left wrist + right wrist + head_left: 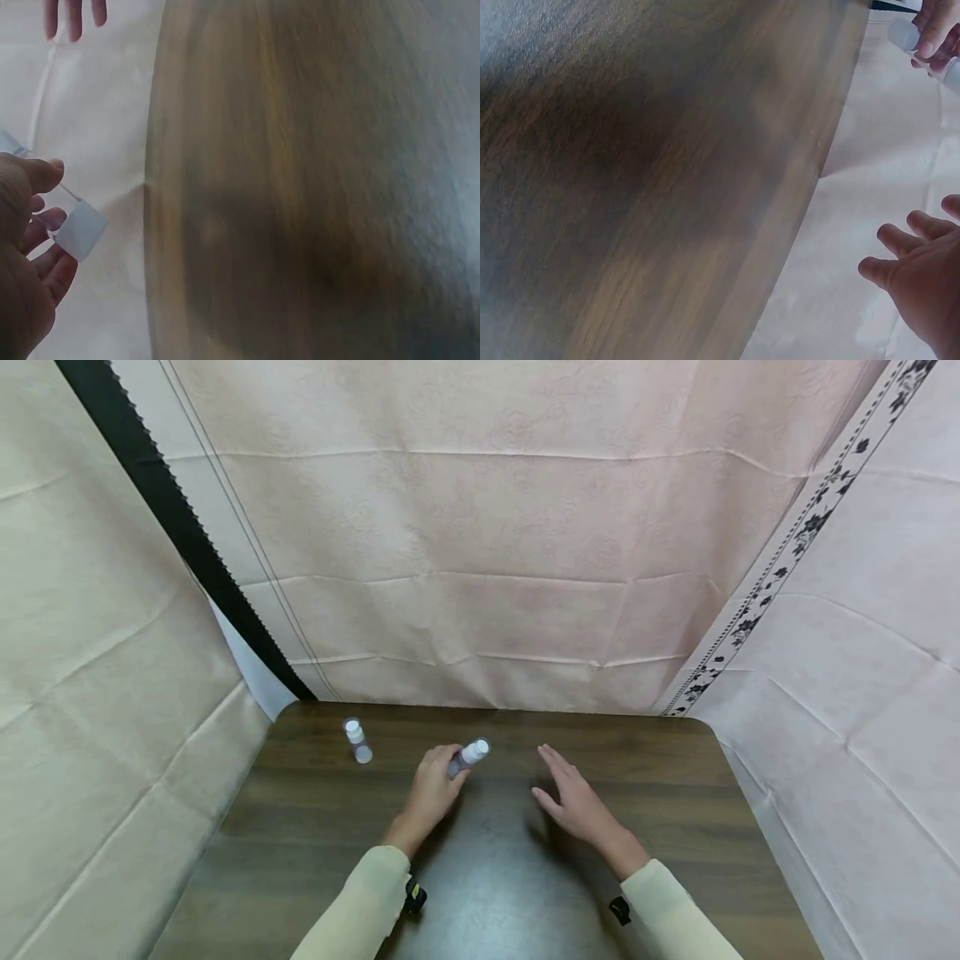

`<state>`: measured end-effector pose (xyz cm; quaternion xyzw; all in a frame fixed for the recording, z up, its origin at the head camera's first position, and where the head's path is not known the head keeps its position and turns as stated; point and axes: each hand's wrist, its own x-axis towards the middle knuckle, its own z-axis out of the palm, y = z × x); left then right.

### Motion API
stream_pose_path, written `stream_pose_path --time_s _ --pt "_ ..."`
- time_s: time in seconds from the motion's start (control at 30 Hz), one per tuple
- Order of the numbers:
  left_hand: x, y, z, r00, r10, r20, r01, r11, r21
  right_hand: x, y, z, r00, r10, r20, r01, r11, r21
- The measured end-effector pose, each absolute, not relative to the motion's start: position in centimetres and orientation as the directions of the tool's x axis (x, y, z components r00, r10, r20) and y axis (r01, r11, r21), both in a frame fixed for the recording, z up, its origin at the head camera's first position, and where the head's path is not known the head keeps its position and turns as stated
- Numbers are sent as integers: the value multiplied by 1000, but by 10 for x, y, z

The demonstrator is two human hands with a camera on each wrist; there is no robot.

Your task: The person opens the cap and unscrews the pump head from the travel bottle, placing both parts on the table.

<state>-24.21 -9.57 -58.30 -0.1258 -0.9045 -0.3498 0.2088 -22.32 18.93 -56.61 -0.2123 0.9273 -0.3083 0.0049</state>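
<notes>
My left hand (433,785) grips a small clear bottle (459,763) with a white cap, held tilted above the table with the cap toward the right. In the left wrist view the thumb and fingers of the left hand (30,225) are around the bottle, and one white end (81,231) sticks out below the thumb. My right hand (576,802) is over the table to the right of it, fingers extended and holding nothing. A second small bottle (357,742) with a white cap is at the far left of the table, apart from both hands.
The dark wooden table (315,877) has rounded back corners. Pale cloth (465,543) hangs behind it, with more cloth (847,710) at the right and left sides. A black band (180,518) runs down the left cloth.
</notes>
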Motion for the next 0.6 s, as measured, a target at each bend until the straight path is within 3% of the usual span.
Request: stream_pose_path --time_s 0.6 --pt "-227 -60 -570 -858 286 427 447 826 345 -221 192 -554 -951 -287 111 -279 652 -705"
